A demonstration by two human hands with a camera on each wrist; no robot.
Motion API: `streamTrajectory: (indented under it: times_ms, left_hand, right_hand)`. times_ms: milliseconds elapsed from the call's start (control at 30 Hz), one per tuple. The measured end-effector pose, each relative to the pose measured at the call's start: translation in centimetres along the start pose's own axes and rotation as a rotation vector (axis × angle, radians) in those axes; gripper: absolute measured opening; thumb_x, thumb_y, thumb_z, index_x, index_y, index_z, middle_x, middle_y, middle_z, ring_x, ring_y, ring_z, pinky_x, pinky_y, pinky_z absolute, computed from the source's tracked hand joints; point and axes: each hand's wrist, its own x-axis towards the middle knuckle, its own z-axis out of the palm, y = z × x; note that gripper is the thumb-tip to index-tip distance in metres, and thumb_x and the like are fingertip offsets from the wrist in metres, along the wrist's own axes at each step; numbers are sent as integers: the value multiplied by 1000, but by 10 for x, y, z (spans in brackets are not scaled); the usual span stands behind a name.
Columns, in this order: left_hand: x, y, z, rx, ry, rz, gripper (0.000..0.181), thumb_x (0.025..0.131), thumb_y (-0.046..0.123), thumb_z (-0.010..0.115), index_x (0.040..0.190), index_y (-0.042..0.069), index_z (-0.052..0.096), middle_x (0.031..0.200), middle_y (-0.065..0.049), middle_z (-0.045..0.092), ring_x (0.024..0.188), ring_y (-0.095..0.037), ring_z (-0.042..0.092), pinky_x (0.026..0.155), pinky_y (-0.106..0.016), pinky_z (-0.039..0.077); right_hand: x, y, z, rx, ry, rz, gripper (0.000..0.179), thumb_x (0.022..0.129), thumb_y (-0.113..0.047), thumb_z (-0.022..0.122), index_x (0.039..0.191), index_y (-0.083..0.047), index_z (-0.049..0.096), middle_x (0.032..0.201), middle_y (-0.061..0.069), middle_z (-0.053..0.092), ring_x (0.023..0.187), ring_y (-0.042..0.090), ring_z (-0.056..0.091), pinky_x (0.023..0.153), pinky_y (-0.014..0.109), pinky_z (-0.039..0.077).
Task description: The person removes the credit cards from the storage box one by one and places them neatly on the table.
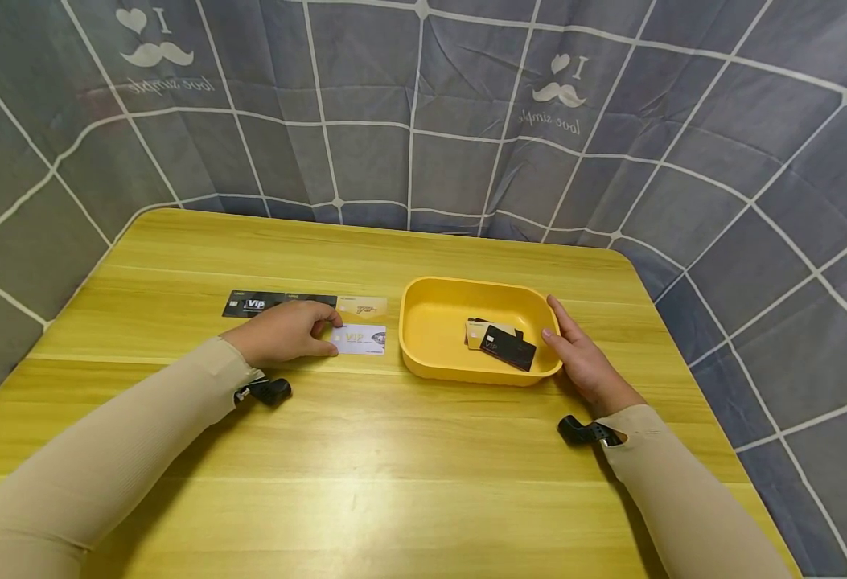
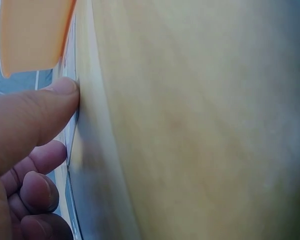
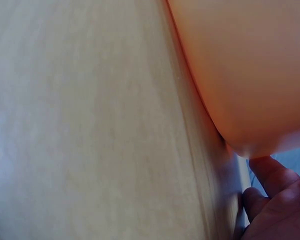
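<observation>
My left hand (image 1: 289,331) is at the left end of a white VIP card (image 1: 365,339) lying on the table, its thumb and forefinger pinching the card's near and far edges. In the left wrist view the thumb (image 2: 60,95) meets the card's edge, with the other fingers curled behind. Just beyond lie a gold card (image 1: 367,307) and black cards (image 1: 238,303) in a row, partly covered by the hand. My right hand (image 1: 590,362) grips the right end of a yellow bin (image 1: 423,366), thumb over the rim, fingers along the outside.
Inside the bin a black VIP card (image 1: 508,347) overlaps a gold card (image 1: 474,333) and another dark card. The wooden table (image 1: 394,482) has rounded far corners. A grey checked curtain (image 1: 372,72) hangs behind and along both sides.
</observation>
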Motion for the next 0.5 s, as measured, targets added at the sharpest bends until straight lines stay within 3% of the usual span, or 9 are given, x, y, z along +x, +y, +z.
streamTrajectory:
  times_ms: [500]
  left_hand:
    - [2, -1, 2, 4, 15, 15, 41, 93, 34, 81, 125, 11, 68, 83, -2, 53, 74, -16, 48, 78, -39, 39]
  right_hand:
    - [0, 1, 1, 13, 6, 0, 69, 115, -23, 39, 170, -33, -2, 179, 3, -4, 164, 35, 11, 97, 8, 46]
